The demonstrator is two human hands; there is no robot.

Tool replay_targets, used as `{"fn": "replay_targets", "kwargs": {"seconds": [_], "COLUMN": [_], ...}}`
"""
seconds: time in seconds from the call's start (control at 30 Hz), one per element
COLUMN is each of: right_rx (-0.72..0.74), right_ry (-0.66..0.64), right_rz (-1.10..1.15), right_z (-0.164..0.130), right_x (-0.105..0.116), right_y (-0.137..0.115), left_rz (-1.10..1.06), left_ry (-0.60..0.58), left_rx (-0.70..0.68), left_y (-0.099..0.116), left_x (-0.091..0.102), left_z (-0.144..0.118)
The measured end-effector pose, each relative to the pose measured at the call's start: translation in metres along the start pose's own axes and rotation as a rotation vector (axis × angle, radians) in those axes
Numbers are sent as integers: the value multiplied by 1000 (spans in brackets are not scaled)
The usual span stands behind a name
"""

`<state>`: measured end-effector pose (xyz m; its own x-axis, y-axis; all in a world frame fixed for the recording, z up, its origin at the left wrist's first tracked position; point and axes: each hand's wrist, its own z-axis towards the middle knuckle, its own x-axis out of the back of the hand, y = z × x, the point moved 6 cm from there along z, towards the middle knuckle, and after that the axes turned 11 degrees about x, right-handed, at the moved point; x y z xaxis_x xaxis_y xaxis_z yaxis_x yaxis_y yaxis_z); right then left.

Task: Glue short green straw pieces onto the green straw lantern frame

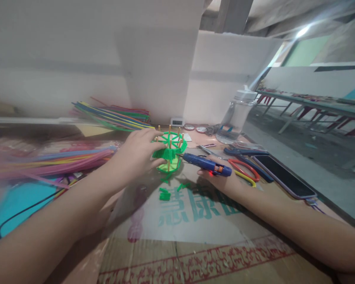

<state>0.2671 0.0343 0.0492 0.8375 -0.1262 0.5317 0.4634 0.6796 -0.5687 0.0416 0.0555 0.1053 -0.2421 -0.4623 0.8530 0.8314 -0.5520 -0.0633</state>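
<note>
Head view: a round green frame point(166, 154) with upright wooden posts point(170, 144) stands at mid-scene on a pale sheet point(149, 223) over the surface point(154, 256). Left hand point(140, 148) reaches in from the left, fingers bent around the frame's left side, apparently steadying it between thumb and fingers. Right hand point(220, 181) is closed around a blue glue gun point(207, 163), its tip pointing left at the frame's right side; contact cannot be told. So the frame sits between the hands, at the left fingertips, just left of the gun. Handling, judged by look: light, fuzzy and not slippery, soft in the green parts, stiffer along the posts; joints probably fragile. Best held low by the rim or a post, without squeezing, clear of the likely hot tip. Green scraps point(165, 196) lie on the near side.
</note>
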Motion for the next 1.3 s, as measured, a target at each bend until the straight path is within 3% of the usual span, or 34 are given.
{"fn": "replay_targets", "kwargs": {"seconds": [0.73,1.3], "right_rx": [-38,21], "right_ry": [29,52], "right_rz": [-28,-29], "right_z": [-2,-1], "right_x": [0,3], "right_y": [10,6], "left_rz": [-6,-5], "left_ry": [-3,17], "left_rx": [-15,-33], "left_y": [2,4], "left_x": [1,2], "left_z": [0,-1]}}
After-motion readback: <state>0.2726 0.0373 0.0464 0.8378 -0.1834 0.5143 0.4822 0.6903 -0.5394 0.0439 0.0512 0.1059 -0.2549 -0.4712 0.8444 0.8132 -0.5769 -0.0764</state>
